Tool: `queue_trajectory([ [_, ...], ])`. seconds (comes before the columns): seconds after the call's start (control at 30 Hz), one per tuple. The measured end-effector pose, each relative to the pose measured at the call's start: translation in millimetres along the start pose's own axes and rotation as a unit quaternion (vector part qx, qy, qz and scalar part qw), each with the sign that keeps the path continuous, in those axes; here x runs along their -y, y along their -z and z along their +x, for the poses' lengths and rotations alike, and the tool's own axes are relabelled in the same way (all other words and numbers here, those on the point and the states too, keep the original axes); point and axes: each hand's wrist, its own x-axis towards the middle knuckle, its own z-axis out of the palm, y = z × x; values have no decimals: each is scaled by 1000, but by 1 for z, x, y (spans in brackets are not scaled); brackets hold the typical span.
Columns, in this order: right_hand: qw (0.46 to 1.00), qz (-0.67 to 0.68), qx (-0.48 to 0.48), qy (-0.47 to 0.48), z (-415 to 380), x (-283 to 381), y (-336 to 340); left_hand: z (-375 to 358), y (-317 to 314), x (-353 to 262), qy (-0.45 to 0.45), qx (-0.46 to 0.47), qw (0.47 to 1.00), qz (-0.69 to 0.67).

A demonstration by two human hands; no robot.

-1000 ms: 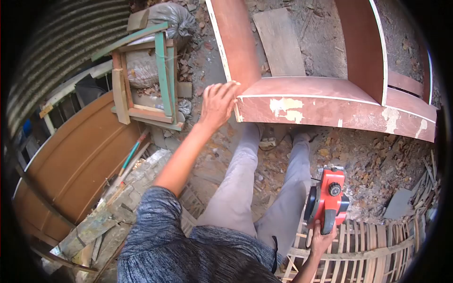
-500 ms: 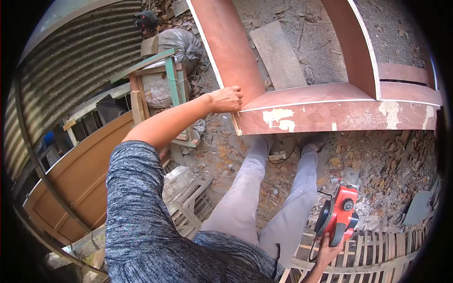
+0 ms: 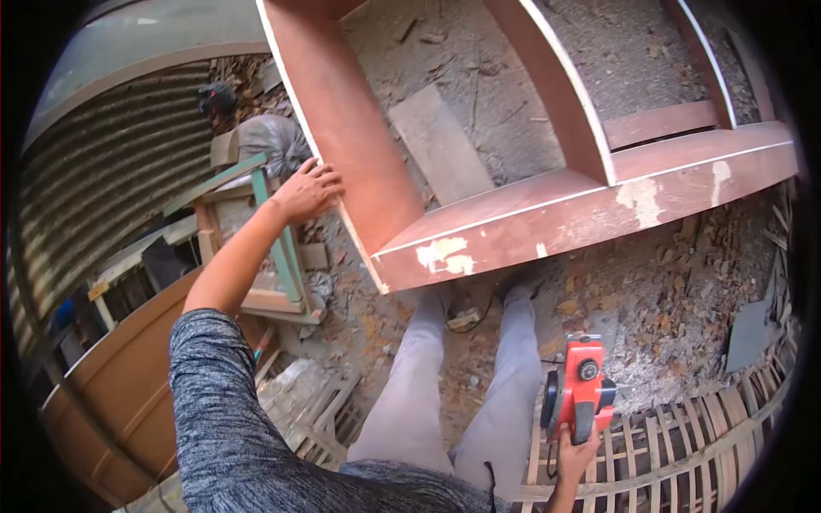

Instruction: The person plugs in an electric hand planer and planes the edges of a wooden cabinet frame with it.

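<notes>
A large reddish-brown wooden frame [image 3: 513, 227] with white edges and pale patches on its near face stands in front of me. My left hand [image 3: 310, 190] rests on the edge of its left side board, fingers bent over the edge and slightly apart. Low on the right, my right hand [image 3: 576, 453] is wrapped round the handle of a red and black power planer [image 3: 585, 380], which hangs beside my leg, apart from the frame.
Behind my left arm are a green and brown wooden frame [image 3: 282, 248], a grey sack [image 3: 272, 141] and a brown panel [image 3: 141, 359]. Slatted wood [image 3: 684, 445] lies at the lower right. A flat board [image 3: 440, 145] lies on the littered ground inside the frame.
My left hand has moved from the frame's corner up along its left side board, and its fingers have spread a little. The view has shifted and tilted. The planer stays in my right hand.
</notes>
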Motion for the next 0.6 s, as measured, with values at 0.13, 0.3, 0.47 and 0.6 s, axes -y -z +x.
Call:
queue_trajectory([
  [0.13, 1000, 15, 17, -4, -3, 6, -1, 24, -7, 44, -157, 35, 986, 29],
  [0.3, 1000, 3, 9, -5, -1, 8, 0, 49, -15, 50, -214, 36, 973, 76],
  [0.47, 999, 34, 8, -27, -3, 17, -2, 72, -26, 53, -293, 89, 940, 149],
  [0.6, 998, 42, 48, -15, -1, 10, -7, 64, -15, 41, -278, 100, 946, 132],
])
